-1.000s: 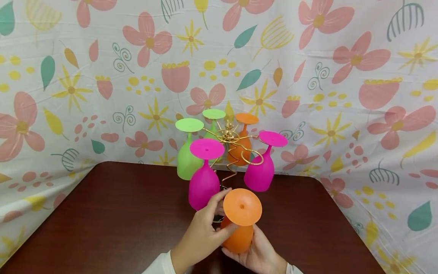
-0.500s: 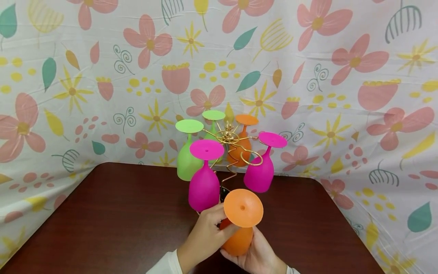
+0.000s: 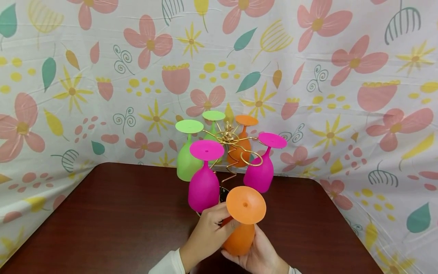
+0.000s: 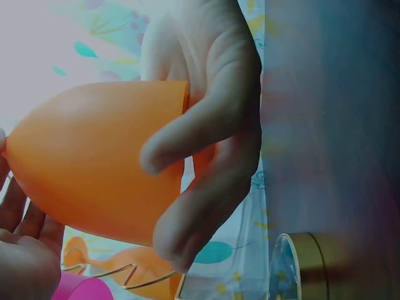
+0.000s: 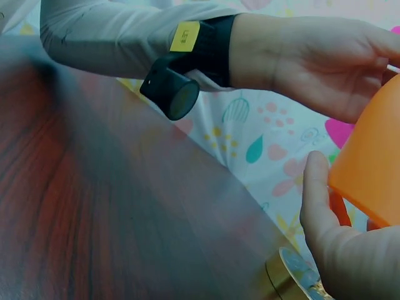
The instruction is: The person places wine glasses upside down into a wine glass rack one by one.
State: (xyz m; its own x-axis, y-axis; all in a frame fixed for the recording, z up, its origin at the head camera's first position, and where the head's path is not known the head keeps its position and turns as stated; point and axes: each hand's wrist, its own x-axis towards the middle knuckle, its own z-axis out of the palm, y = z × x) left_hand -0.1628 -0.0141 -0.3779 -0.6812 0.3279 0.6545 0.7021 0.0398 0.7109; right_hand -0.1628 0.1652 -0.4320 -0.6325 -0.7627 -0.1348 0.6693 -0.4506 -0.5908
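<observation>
In the head view an orange plastic goblet [image 3: 239, 239] is upside down, its round foot [image 3: 245, 205] tilted up toward the camera. My left hand [image 3: 207, 232] pinches it near the stem, just under the foot. Lower down, my right hand [image 3: 261, 253] grips the bowl around its mouth. The left wrist view has the right hand's fingers [image 4: 187, 134] curled over the rim of the bowl, one reaching onto its outer wall. Just behind stands a gold wire rack [image 3: 228, 137] with two magenta goblets [image 3: 204, 186], two green goblets [image 3: 189, 161] and another orange goblet [image 3: 243, 148], all hanging mouth down.
An open wire ring [image 3: 251, 164] juts from the rack's front right, beside a magenta goblet [image 3: 260, 171]. The rack's round base is partly hidden behind the hands. Dark brown table [image 3: 119, 220] spreads to both sides, with a flower-print cloth [image 3: 85, 125] behind it.
My left hand's fingers have come down from beside the goblet's foot to its stem. The held goblet has shifted slightly right. The rack and its goblets stay put.
</observation>
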